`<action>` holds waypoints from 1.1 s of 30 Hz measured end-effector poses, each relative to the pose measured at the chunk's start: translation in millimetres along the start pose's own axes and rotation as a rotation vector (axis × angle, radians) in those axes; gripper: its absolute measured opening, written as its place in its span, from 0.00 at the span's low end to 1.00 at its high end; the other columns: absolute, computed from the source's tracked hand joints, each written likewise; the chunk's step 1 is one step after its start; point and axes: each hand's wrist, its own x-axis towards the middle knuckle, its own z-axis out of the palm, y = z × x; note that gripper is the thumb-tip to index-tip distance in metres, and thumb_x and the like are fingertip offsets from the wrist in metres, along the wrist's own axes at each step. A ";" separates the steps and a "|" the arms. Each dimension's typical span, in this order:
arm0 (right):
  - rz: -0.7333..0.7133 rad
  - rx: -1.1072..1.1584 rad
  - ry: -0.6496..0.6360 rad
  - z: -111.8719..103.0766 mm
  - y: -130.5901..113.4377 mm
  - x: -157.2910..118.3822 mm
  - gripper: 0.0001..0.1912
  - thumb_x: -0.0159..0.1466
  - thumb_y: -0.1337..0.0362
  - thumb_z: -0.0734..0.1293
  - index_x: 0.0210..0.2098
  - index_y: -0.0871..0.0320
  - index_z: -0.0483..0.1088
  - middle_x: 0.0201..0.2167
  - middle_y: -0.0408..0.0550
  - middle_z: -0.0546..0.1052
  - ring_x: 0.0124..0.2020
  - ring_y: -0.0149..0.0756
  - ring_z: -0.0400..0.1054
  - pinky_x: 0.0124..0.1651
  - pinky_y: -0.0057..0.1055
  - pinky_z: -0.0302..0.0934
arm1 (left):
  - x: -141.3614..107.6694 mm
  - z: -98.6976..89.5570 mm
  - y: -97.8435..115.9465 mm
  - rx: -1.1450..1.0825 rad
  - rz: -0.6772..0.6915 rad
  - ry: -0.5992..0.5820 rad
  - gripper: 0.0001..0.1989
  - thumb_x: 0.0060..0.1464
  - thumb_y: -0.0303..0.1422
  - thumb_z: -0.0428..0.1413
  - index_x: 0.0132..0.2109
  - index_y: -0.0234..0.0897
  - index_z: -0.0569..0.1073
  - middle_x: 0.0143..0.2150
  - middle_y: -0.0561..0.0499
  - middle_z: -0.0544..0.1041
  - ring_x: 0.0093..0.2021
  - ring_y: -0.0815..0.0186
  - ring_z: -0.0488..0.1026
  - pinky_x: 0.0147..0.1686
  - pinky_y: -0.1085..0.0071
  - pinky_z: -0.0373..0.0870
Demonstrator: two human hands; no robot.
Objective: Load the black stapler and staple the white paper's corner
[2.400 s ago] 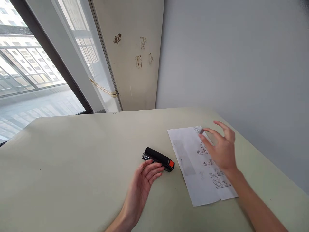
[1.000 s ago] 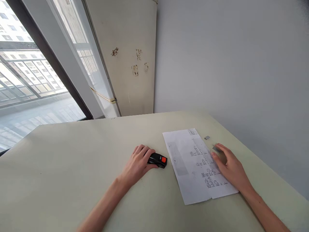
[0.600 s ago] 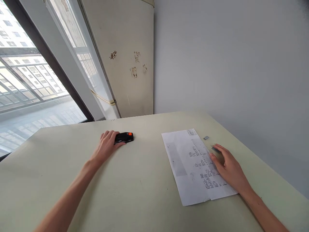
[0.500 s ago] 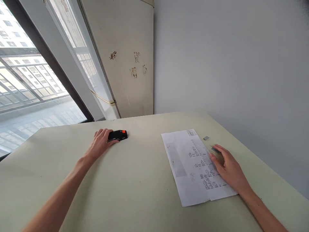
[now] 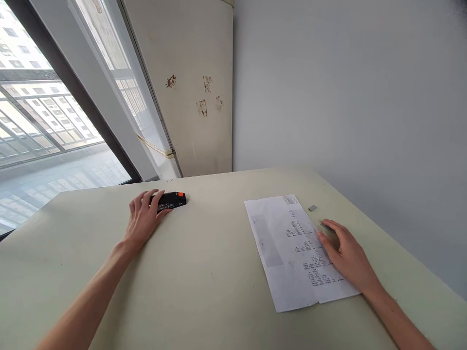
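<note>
On the left of the table, a black stapler (image 5: 172,199) with an orange patch near its right end lies under my left hand (image 5: 143,214). The fingers rest over its far side and left end, while the thumb is along its near side. My right hand (image 5: 346,255) lies on the right edge of a printed sheet of paper (image 5: 266,243), with thumb and fingers apart. Partly under its fingertips is a thin grey strip (image 5: 326,226); the fingers hide the rest. A second small grey strip (image 5: 312,208), like a row of staples, lies just beyond.
The pale table (image 5: 204,257) meets a grey wall (image 5: 346,97) on the right. A beige cabinet-like panel (image 5: 197,136) with rusty marks stands behind the table. At left is a window (image 5: 47,112) with railings outside.
My left hand and the stapler have shifted slightly to the left, and its fingers are a little more spread over the stapler. My right hand, the paper and the grey strips have stayed put.
</note>
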 end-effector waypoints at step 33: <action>-0.344 -0.052 -0.060 51.6 -76.5 -57.3 0.28 0.76 0.51 0.57 0.72 0.51 0.60 0.75 0.52 0.60 0.75 0.55 0.54 0.71 0.62 0.58 | -51.2 -51.9 100.6 -0.418 -0.338 -0.396 0.20 0.65 0.53 0.48 0.39 0.45 0.74 0.25 0.57 0.73 0.23 0.66 0.69 0.26 0.71 0.61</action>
